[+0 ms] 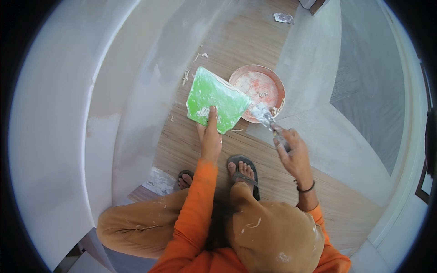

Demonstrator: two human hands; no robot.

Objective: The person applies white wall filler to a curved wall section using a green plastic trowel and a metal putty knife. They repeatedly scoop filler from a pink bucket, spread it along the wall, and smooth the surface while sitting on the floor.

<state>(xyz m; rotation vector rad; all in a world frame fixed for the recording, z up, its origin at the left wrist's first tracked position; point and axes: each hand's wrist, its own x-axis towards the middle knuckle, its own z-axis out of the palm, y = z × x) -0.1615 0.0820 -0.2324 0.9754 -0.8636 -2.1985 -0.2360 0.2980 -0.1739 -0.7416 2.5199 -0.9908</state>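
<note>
My left hand (pixel 210 136) grips a flat green board (pixel 211 98) smeared with white paste, its thumb lying on the near face. In my right hand (pixel 293 150) is a putty knife (pixel 266 116), its blade coated in white and held over the near rim of a shallow round pink tub (pixel 236 75). White residue and a few scraps of paste lie inside the tub. The board's right corner comes close to the blade; whether they touch I cannot tell. The far side of the board is hidden.
Wood-patterned flooring (pixel 246 41) has scattered white scraps (pixel 185 77) on it. A pale wall (pixel 59 136) rises at the left. Grey smooth panels (pixel 364 91) spread on the right. A small flat piece (pixel 283 18) lies at the back. My sandalled foot (pixel 243 170) is close below the tub.
</note>
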